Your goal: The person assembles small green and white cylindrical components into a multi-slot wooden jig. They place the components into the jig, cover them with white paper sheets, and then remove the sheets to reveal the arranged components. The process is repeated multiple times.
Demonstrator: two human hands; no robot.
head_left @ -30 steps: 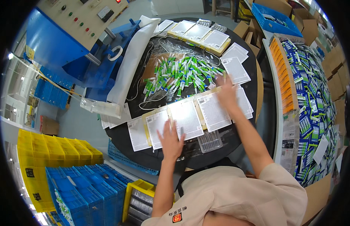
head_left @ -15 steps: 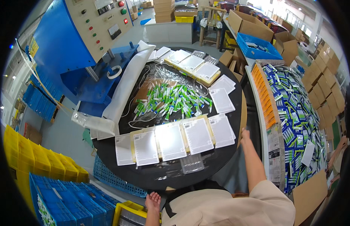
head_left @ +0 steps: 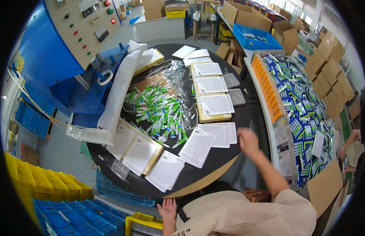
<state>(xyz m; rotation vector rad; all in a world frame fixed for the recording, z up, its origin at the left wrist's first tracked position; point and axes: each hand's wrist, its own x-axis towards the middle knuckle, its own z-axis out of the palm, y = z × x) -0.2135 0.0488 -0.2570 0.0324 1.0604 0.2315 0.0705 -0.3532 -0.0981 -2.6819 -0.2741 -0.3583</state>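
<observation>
My left hand is palm up with its fingers stretched out, close to the near rim of a round black table; it holds nothing. By the table's right edge is my right hand, smeared by motion, its fingers seemingly bent, near some overlapping white cards. Whether it touches the rim is unclear. A heap of small green and white tubes lies mid-table. Around it are yellowish trays, one on the right with white cards on top, another at near left. Clear plastic blisters lie beside the right tray.
A blue press with a control panel stands at left, clear film hanging beside it. Yellow bins and blue crates fill the lower left. On the right is a bench of packed blister cards. Another person's arm shows at far right.
The table top has turned clockwise, carrying trays and cards: the near tray went left, the far one right. My right hand moved slightly left; my left hand shifted slightly right.
</observation>
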